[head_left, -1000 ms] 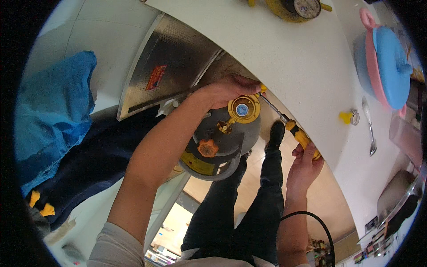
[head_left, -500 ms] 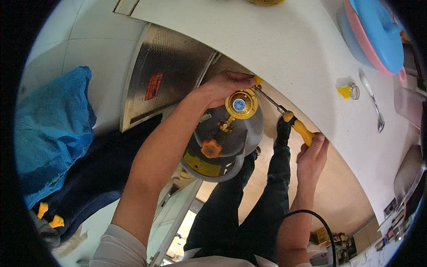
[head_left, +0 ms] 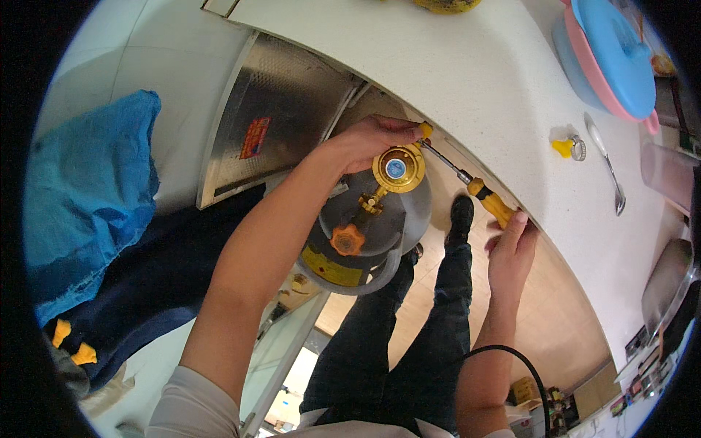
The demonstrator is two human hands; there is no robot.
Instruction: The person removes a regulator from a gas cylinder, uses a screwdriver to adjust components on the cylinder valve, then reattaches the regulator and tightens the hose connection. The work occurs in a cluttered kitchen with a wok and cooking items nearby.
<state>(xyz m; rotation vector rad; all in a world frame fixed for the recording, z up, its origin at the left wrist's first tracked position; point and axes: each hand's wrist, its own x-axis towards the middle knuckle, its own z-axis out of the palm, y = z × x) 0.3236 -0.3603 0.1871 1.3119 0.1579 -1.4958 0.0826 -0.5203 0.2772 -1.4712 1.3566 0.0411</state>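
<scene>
Pinching yellow knob (head_left: 426, 130) in L hand (head_left: 372, 142), thumb & fingers closed on it, just beyond gold regulator (head_left: 409, 179); prob. to steady the small part vs. push of the tool. Gripping yellow-handled screwdriver (head_left: 493, 205) in R hand (head_left: 510, 252), closed around butt end of handle, likely for easy twisting & to leave the shaft clear. Aimed up-left from R hand, w/ tip close by yellow knob & L fingertips; can't tell if touching, too small & partly hidden. Angled low along tabletop (head_left: 438, 73) edge, maybe b/c of little room there.

Mounted on grey gas cylinder (head_left: 410, 212), next to orange valve knob (head_left: 347, 239): gold regulator, facing up. Set close by tabletop edge, presumably for reach w/ both hands. Laid on tabletop, to R: yellow clip (head_left: 561, 148) w/ metal ring (head_left: 578, 148), beside spoon (head_left: 609, 164), perhaps put down there to stay handy for R hand. Farther off, same side: pot w/ blue lid (head_left: 615, 58), prob. kept out of the way. Over on L, well apart from cylinder: blue cloth (head_left: 95, 197).
</scene>
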